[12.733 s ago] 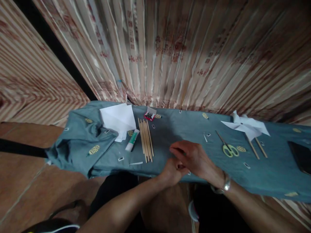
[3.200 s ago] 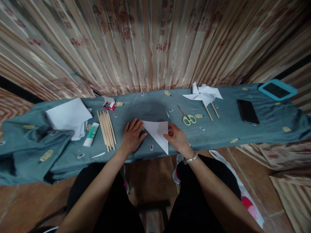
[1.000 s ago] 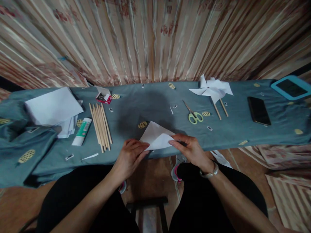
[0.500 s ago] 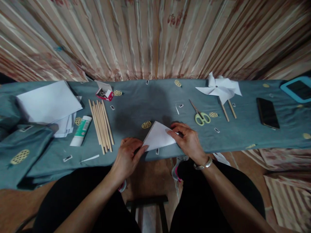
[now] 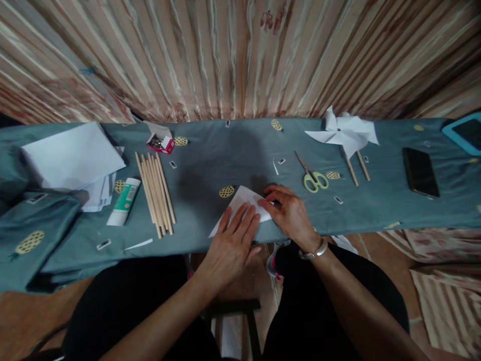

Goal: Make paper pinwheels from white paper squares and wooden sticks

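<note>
A folded sheet of white paper point(image 5: 246, 194), triangular in outline, lies near the table's front edge. My left hand point(image 5: 230, 245) rests flat on it with the fingers stretched out, covering much of its front part. At the paper's right corner, my right hand point(image 5: 289, 213) pinches the sheet between thumb and fingers. To the right of that hand lie scissors point(image 5: 314, 180) with light green handles. Beyond them are white paper pinwheels point(image 5: 343, 133) on wooden sticks.
On the left are a bundle of wooden sticks point(image 5: 156, 193), a green and white glue tube point(image 5: 124, 201), a stack of white paper point(image 5: 73, 155) and a small red box point(image 5: 161, 142) of metal pins. A black phone point(image 5: 420, 172) and a blue-framed device point(image 5: 466, 133) lie far right.
My left hand has moved right from the paper's left corner and now lies flat across it. My right hand stays at the right corner. The view has shifted slightly.
</note>
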The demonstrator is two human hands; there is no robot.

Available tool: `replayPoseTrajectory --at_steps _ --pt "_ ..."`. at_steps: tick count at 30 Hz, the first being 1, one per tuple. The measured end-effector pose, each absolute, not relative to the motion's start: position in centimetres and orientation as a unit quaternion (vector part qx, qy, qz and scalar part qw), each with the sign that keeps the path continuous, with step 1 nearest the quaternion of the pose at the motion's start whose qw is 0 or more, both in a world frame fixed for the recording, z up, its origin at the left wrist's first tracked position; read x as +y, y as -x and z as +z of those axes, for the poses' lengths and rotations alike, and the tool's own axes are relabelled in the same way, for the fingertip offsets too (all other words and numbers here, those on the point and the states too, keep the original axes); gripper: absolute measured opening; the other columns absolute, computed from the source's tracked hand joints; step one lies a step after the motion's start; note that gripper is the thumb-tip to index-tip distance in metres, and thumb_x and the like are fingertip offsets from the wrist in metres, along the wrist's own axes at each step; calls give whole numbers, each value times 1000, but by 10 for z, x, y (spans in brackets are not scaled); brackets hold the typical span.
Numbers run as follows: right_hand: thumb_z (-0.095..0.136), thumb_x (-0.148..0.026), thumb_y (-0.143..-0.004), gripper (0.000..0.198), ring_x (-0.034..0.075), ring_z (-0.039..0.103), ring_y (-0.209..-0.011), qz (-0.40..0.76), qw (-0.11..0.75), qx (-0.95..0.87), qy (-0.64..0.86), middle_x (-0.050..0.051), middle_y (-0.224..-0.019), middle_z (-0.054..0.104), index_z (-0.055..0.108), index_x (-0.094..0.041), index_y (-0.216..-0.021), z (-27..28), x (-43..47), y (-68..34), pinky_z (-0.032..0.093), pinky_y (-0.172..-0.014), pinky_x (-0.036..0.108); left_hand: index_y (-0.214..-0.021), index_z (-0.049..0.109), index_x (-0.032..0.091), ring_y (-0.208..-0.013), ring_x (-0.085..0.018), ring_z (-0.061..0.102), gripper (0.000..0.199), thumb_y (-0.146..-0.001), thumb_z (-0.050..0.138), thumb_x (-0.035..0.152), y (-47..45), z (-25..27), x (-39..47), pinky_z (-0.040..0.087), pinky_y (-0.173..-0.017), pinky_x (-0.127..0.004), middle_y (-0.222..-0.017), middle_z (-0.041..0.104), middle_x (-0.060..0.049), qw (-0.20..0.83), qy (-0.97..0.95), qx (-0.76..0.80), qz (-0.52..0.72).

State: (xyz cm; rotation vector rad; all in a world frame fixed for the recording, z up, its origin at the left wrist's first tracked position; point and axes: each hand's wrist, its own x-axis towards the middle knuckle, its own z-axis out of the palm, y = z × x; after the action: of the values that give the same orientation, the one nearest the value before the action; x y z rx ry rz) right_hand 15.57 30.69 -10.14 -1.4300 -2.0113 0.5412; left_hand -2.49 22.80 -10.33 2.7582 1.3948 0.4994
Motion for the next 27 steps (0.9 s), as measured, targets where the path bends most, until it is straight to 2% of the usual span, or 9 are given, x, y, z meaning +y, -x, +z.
replayPoseTrajectory --at_steps 11,27 --pt "65 -28 -87 15 24 67 -96 191 292 -767 538 9 -101 72 67 -19 -75 -101 308 -155 52 -90 39 -142 38 4 -141 -34 37 62 -96 46 45 28 -108 227 34 -114 -56 -148 47 -20 35 -883 447 138" --pt "61 -30 -88 17 24 66 -97 183 292 -761 550 9 -100 72 67 -21 -75 -101 307 -152 51 -91 40 -143 37 6 -142 -35 37 64 -95 48 46 29 -108 229 33 -115 -57 -150 43 -21 64 -882 450 126"
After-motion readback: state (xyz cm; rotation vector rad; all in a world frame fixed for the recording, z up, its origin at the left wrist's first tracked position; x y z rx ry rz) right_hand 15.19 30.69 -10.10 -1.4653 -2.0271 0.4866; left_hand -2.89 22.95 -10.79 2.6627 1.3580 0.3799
